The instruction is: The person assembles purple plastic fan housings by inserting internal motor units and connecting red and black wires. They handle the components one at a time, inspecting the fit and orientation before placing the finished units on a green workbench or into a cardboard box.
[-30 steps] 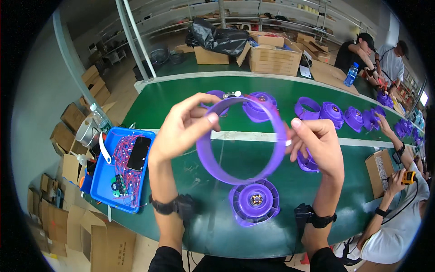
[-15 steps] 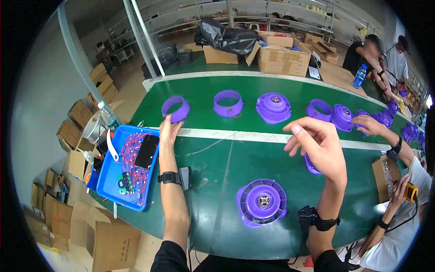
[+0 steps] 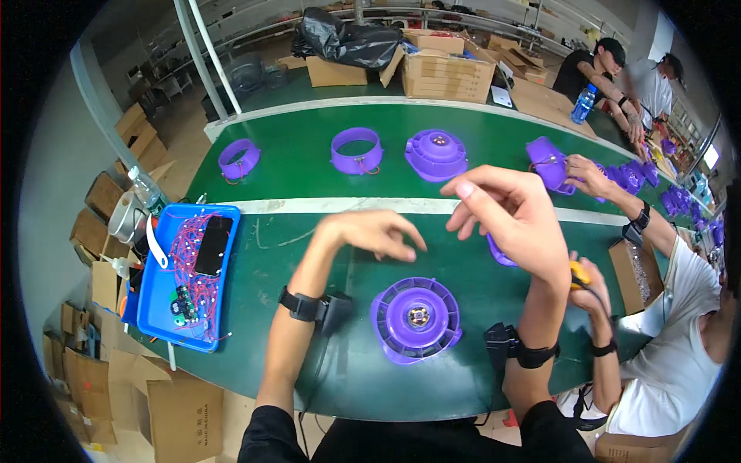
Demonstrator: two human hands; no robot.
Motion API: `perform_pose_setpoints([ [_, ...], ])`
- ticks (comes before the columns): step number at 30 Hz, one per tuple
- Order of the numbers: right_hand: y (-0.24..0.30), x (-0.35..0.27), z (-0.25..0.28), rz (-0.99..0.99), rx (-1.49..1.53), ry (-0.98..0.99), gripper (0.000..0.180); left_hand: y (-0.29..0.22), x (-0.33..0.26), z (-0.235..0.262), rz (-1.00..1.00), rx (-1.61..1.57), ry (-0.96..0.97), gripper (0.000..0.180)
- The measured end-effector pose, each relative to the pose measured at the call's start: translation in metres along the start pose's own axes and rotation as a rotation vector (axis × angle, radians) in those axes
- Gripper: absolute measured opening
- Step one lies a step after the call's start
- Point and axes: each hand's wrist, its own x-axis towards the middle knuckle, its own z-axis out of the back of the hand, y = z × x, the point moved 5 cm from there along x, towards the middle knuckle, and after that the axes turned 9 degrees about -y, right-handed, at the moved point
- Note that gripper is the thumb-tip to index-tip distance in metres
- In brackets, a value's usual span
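My left hand hovers over the green table, fingers apart and holding nothing. My right hand is raised to the right, its fingers loosely bent and thumb apart, with nothing visible in it. Between my forearms, a round purple fan housing with a slotted rim and a metal hub lies nearest me. Another purple part is mostly hidden behind my right hand. On the far green strip stand a purple ring at the left, a second purple ring with a red wire, and another purple housing.
A blue tray at the left holds red wires, a black phone and small green parts. At the right, a co-worker's hand grips a purple part; their other hand holds a yellow tool. A small open box stands beside them.
My left hand has let go of the far-left purple ring and moved right and nearer me. The co-worker now grips a purple part, with the yellow tool farther left. The view has shifted.
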Motion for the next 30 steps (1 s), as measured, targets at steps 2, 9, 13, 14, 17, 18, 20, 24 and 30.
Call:
perform_pose_setpoints([
  [2,0.002,0.0,0.001,0.012,0.014,0.007,0.019,0.006,0.016,-0.033,-0.028,-0.042,0.158,0.045],
  [9,-0.001,-0.002,0.008,0.054,0.044,-0.034,0.019,0.042,0.009,-0.007,0.139,-0.096,0.034,0.055],
  [13,0.005,-0.003,0.004,0.101,0.017,-0.012,0.02,0.097,-0.039,0.039,0.223,-0.417,-0.237,0.04],
  [14,0.004,-0.002,0.004,0.114,0.014,-0.006,0.021,0.111,-0.053,0.048,0.23,-0.495,-0.331,0.04],
  [17,0.003,-0.001,0.008,0.157,0.01,-0.011,0.021,0.15,-0.087,0.075,0.284,-0.63,-0.595,0.043],
  [18,0.004,-0.002,0.01,0.167,0.005,-0.02,0.02,0.157,-0.093,0.082,0.283,-0.672,-0.692,0.044],
  [20,0.003,-0.003,0.012,0.161,-0.023,-0.026,0.02,0.175,-0.107,0.095,0.269,-0.736,-0.856,0.054],
  [24,0.01,0.0,-0.004,0.147,-0.044,0.023,0.022,0.239,-0.164,0.122,0.262,-0.787,-1.225,0.069],
  [30,0.0,-0.002,-0.006,0.162,-0.067,0.002,0.019,0.213,-0.123,0.11,0.082,-0.723,-1.455,0.054],
])
